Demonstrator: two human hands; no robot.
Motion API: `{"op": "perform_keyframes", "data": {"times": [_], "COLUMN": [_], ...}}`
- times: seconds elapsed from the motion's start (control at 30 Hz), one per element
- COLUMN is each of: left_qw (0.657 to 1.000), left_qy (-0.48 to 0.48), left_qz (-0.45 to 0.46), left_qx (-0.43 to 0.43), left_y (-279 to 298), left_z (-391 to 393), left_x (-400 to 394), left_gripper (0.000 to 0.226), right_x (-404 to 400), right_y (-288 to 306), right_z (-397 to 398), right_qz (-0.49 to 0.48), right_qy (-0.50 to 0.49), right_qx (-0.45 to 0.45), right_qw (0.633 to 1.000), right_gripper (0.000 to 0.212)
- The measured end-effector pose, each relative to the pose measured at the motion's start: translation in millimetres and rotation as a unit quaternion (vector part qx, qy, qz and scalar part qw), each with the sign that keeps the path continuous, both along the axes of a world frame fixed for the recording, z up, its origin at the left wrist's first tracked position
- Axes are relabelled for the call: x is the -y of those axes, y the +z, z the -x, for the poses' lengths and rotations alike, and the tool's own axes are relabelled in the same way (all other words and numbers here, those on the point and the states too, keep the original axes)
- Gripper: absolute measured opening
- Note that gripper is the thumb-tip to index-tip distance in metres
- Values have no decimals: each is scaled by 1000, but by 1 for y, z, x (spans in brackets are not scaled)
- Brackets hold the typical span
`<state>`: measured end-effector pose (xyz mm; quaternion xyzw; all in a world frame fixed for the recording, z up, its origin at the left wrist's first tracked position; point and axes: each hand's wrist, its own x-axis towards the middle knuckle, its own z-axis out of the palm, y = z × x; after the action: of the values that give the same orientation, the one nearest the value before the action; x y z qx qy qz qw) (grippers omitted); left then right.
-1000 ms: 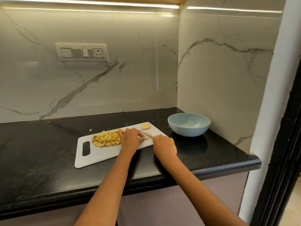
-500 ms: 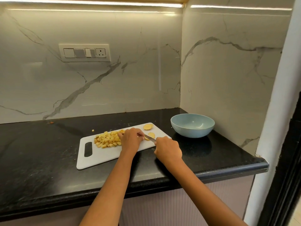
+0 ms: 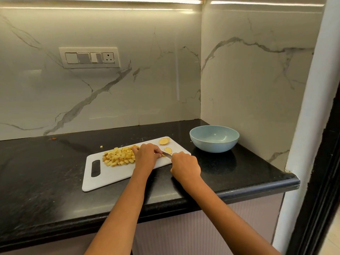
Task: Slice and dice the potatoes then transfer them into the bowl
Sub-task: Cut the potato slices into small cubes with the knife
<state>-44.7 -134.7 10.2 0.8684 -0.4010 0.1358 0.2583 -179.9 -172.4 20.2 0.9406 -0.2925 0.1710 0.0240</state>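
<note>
Head view: black countertop [image 3: 46,173], marble walls [image 3: 147,80].

One head-worn view looks forward and down from above the counter [image 3: 46,181] edge, facing the corner wall; the board [image 3: 110,175] sits mid-frame, near, with bowl [image 3: 214,144] right of it.

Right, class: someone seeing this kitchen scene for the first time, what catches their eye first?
The yellow pile of diced potato on the white cutting board, bright against the black counter. Then both hands working the knife mid-board, and the empty blue bowl to the right.
</note>
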Motion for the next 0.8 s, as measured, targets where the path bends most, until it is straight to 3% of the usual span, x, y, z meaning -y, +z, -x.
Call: {"op": "perform_keyframes", "data": {"times": [0.47, 0.63, 0.8], "left_qw": [1000, 1000, 1000], "left_qy": [10, -6, -4], "left_qz": [6, 21, 16], "left_qx": [20, 18, 9], "left_y": [-4, -5, -3], "left_z": [-3, -5, -4], "left_x": [1, 2, 6], "left_gripper": [12, 11, 10], "right_x": [3, 9, 26], "right_y": [-3, 0, 0], "right_z": [-3, -7, -5], "right_qz": [33, 3, -88], "right_qy": [13, 13, -35], "right_qx": [-33, -1, 99], "right_qw": [999, 1000, 991], "right_gripper": [20, 21, 23]}}
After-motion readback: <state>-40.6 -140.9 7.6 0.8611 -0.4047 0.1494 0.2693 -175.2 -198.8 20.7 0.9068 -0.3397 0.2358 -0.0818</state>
